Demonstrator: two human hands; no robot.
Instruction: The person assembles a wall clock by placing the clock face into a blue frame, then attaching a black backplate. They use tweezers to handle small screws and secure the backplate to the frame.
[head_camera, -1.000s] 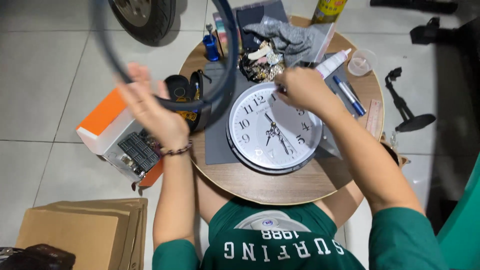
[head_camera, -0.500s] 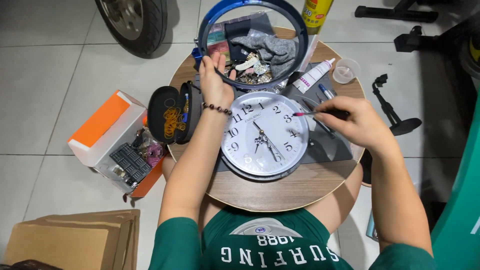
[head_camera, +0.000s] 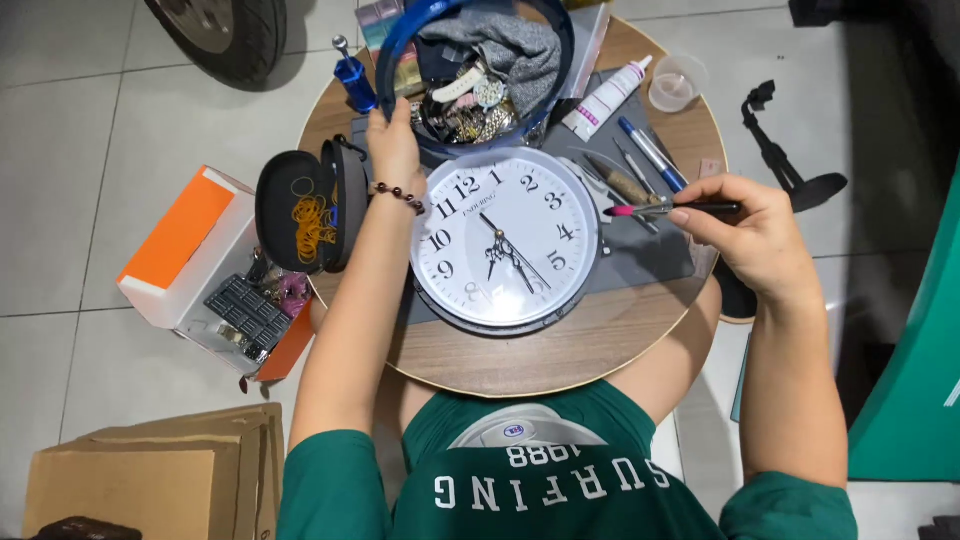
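A round white wall clock (head_camera: 503, 240) with black numerals and hands lies face up, without its front cover, on a small round wooden table (head_camera: 520, 350). My left hand (head_camera: 393, 140) grips the rim of the blue ring-shaped clock cover (head_camera: 395, 45), holding it tilted above the far side of the table. My right hand (head_camera: 745, 235) holds a thin black tool with a pink tip (head_camera: 670, 209), which points left toward the clock's right edge. A dark mat (head_camera: 650, 255) lies under the clock.
Under the ring sit a grey cloth (head_camera: 510, 45) and watch parts. A white tube (head_camera: 606, 98), pens (head_camera: 652, 155), a clear cup (head_camera: 676, 83) and a blue bottle (head_camera: 354, 80) lie on the table. An open black case (head_camera: 305, 210), an orange-white box (head_camera: 190, 250), cardboard (head_camera: 150, 475) and a tyre (head_camera: 225, 35) are at left.
My left hand has brought the blue ring from high at the left down over the table's far side. My right hand moved off the clock to its right, holding the thin tool.
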